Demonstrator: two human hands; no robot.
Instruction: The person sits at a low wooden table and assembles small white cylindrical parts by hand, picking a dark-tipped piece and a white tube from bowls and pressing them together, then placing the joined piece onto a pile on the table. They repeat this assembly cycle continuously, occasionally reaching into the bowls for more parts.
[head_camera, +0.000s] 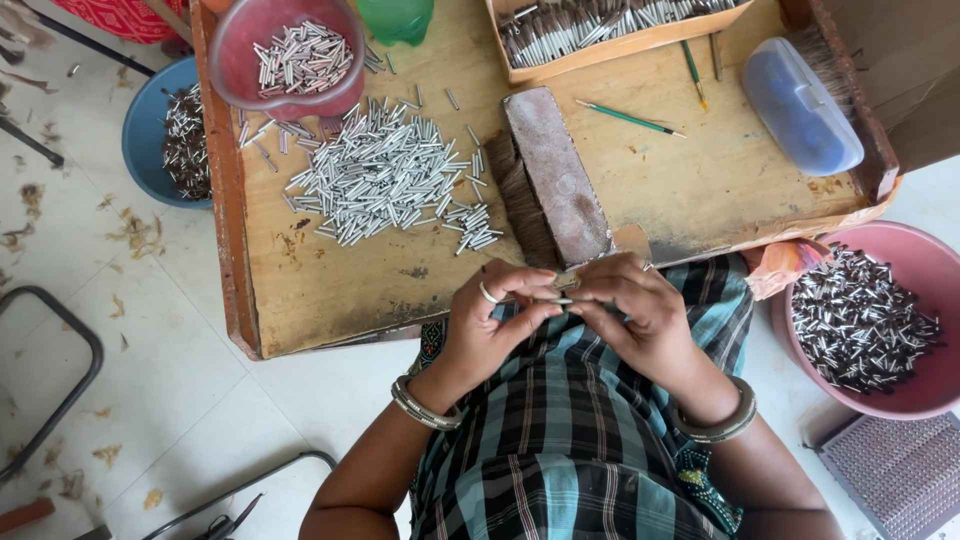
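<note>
A small silver metal tube (556, 299) sits pinched between both hands just past the near edge of the wooden work tray (330, 285), over the person's plaid lap. The left hand (492, 322), ring on one finger, is closed on the tube's left end with thumb and fingertips; the right hand (632, 308) is closed on the other end, fingers curled over it (what is being fitted at the tip is too small to tell). A steady, light pinch, with the tube kept level between the two hands, looks like the way to work it cleanly. Just beyond the hands a block brush (552, 178) lies on the tray, with a loose pile of silver tubes (385, 172) to its left. A pink basin (915, 275) of darker-tipped pieces stands off the tray's right corner.
</note>
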